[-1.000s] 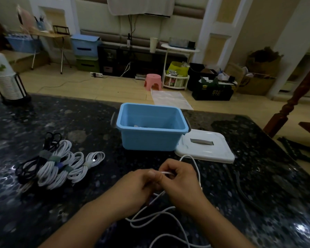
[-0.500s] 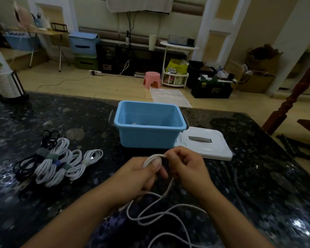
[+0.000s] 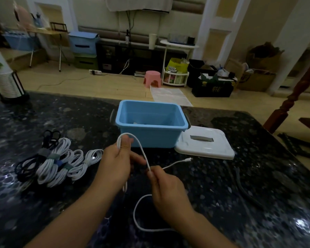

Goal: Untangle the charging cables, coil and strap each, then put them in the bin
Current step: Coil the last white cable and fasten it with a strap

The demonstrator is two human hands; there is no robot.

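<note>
White cable [image 3: 143,152] looped near blue bin [image 3: 151,122], left hand [image 3: 115,164] pinching its bend, right hand [image 3: 166,187] pinching lower strand

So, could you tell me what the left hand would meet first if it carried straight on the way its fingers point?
Probably the blue bin: the left hand points up and away toward its near wall, though depth is unclear.

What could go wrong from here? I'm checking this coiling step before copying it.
The white cable is only pinched, as a loop at the left hand and a strand at the right hand; the loop could slip and spring open. Its free plug end trails on the table near the white lid and might catch there.
</note>
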